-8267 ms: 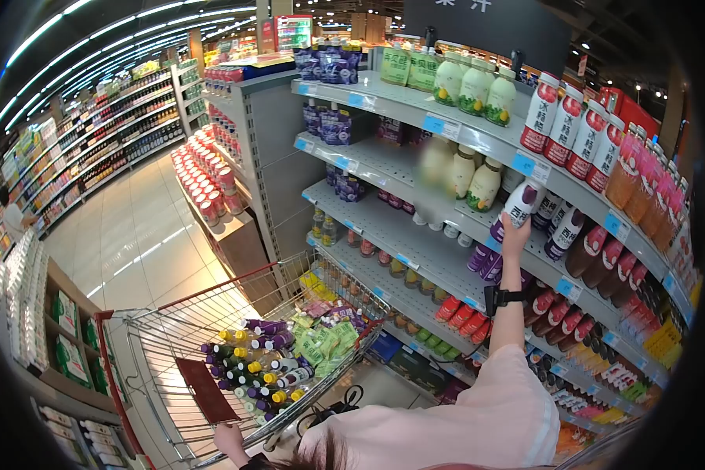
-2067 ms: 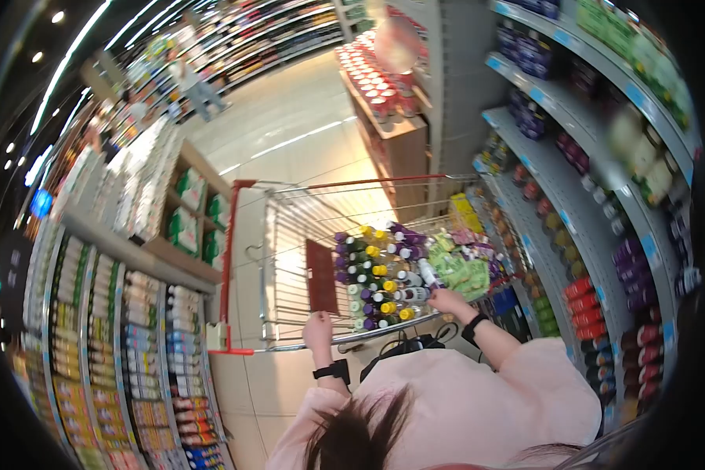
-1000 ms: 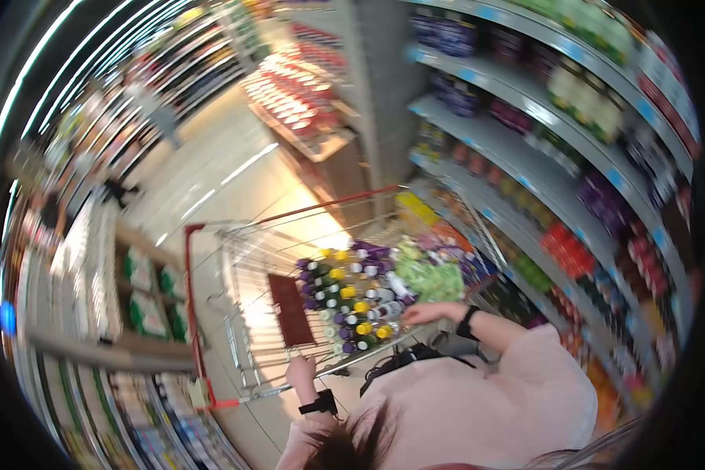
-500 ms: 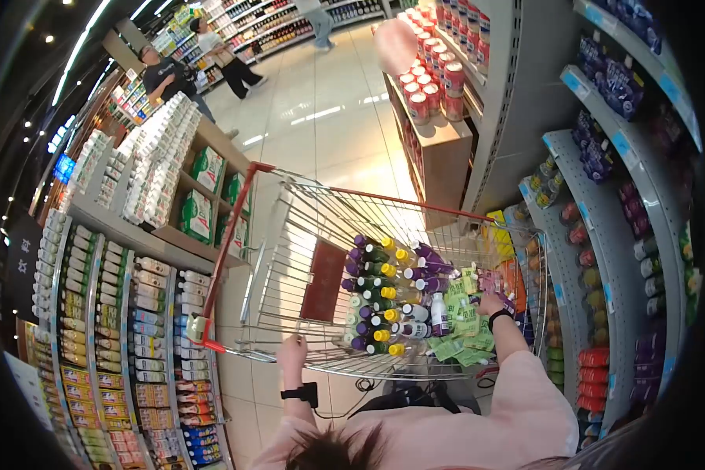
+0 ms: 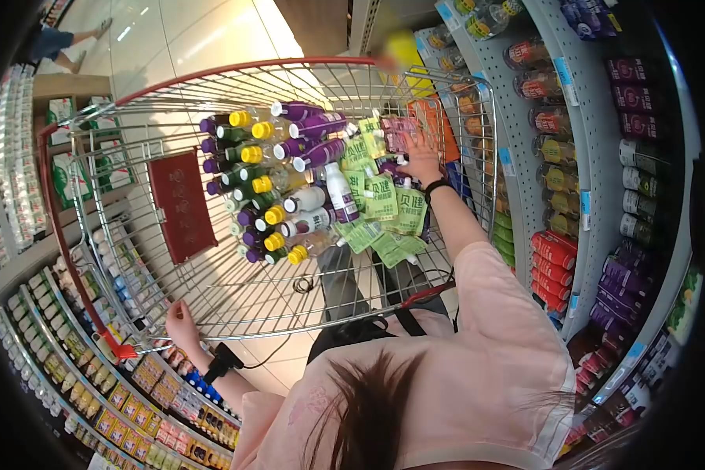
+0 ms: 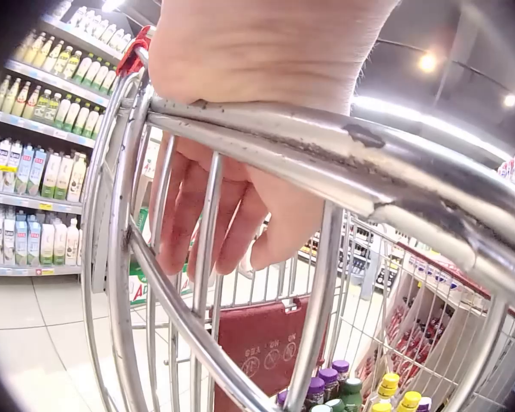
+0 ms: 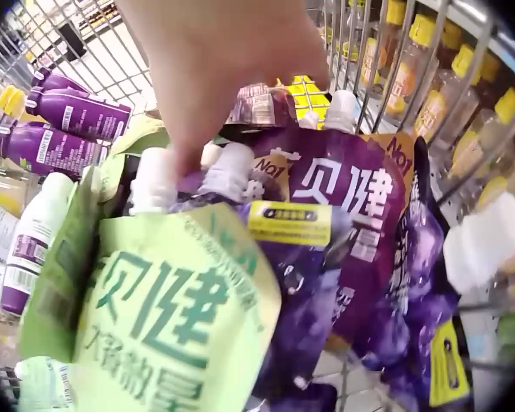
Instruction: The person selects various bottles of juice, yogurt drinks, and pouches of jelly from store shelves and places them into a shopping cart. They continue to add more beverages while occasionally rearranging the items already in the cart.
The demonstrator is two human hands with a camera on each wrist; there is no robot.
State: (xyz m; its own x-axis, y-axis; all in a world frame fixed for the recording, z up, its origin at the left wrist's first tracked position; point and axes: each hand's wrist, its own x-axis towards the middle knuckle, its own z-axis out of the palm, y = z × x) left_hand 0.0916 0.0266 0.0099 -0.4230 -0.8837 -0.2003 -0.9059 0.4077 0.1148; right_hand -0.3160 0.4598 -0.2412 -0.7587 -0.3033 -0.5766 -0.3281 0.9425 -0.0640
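My right hand point(image 5: 421, 160) reaches into the shopping cart point(image 5: 243, 69), fingers spread over the pink and purple spouted pouches at its right end. In the right wrist view the thumb point(image 7: 187, 142) points down among white spout caps, beside a green pouch point(image 7: 163, 300) and a purple pouch point(image 7: 360, 223); the other fingertips are hidden. More green pouches point(image 5: 380, 197) lie near that hand, next to a white bottle with a purple label point(image 5: 340, 188). My left hand point(image 5: 182, 325) is at the cart's near left rim; its wrist lies over the metal bar and the fingers point(image 6: 189, 210) hang loosely inside.
Several juice bottles point(image 5: 251, 155) with yellow and purple caps fill the cart's middle, beside a dark red panel point(image 5: 182, 205). Drink shelves point(image 5: 560, 117) stand close on the right, others point(image 5: 133, 384) at lower left. A person's leg point(image 5: 78, 51) shows at upper left.
The white-and-purple bottle, earlier held at the shelf by the right hand, now lies in the cart. The right hand has moved over onto the pouches. The left stays at the rim.
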